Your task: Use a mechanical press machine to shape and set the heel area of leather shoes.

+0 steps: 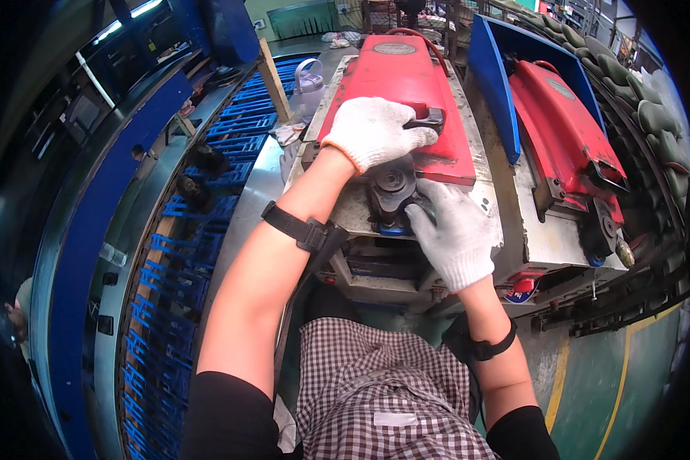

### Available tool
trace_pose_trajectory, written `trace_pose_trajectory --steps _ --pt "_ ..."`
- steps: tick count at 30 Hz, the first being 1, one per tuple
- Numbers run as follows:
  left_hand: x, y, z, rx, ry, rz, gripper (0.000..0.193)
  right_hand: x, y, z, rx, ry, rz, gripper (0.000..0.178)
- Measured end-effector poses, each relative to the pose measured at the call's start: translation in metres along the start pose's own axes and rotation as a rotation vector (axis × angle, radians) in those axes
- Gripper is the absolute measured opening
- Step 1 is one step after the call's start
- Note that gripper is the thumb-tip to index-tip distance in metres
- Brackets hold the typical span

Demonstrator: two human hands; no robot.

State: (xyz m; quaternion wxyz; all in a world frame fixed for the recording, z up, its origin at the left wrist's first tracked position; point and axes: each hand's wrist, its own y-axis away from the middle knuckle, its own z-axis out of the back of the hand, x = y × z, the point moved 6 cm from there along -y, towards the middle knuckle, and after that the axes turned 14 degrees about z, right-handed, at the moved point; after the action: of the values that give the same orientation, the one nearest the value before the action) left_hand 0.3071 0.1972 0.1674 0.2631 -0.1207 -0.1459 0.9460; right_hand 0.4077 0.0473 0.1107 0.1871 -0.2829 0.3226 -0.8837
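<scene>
My left hand [376, 132], in a white knit glove, is closed on the black handle [428, 119] at the near end of a red machine cover [399, 77]. Just below that cover's front edge sits a black lobed piece [392, 184] with a ringed round centre. A blue part [395, 229] shows beneath it. Also gloved in white, my right hand [456, 234] is at the right side of the lobed piece, with thumb and fingers bent against its edge. The glove hides part of that edge.
On my right stands a similar red-covered machine [563, 111] with a blue guard [494, 84]. Beyond it is a rack of dark green shoe-shaped pieces [655, 119]. A blue-slatted conveyor [180, 253] runs along my left. A pale lidded jug [309, 86] stands beside the near machine.
</scene>
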Motion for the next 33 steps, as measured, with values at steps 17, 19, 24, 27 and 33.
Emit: trace_pose_trajectory --steps 17,19,24,27,33 --pt "0.004 0.007 -0.005 -0.364 0.049 0.008 0.056 -0.019 0.009 -0.010 -0.049 -0.052 -0.178 0.034" --pt "0.004 0.008 -0.005 -0.381 0.050 0.009 0.056 -0.019 0.009 -0.011 -0.041 -0.048 -0.196 0.034" --pt "-0.002 0.008 -0.008 -0.471 -0.019 -0.073 0.053 -0.024 0.012 -0.011 -0.046 -0.042 -0.203 0.034" --pt "0.005 0.005 -0.011 -0.443 0.045 -0.027 0.051 -0.026 0.013 -0.014 -0.052 -0.084 -0.219 0.034" --pt "0.005 0.005 -0.012 -0.470 0.068 0.011 0.047 -0.030 0.015 -0.016 -0.052 -0.105 -0.234 0.034"
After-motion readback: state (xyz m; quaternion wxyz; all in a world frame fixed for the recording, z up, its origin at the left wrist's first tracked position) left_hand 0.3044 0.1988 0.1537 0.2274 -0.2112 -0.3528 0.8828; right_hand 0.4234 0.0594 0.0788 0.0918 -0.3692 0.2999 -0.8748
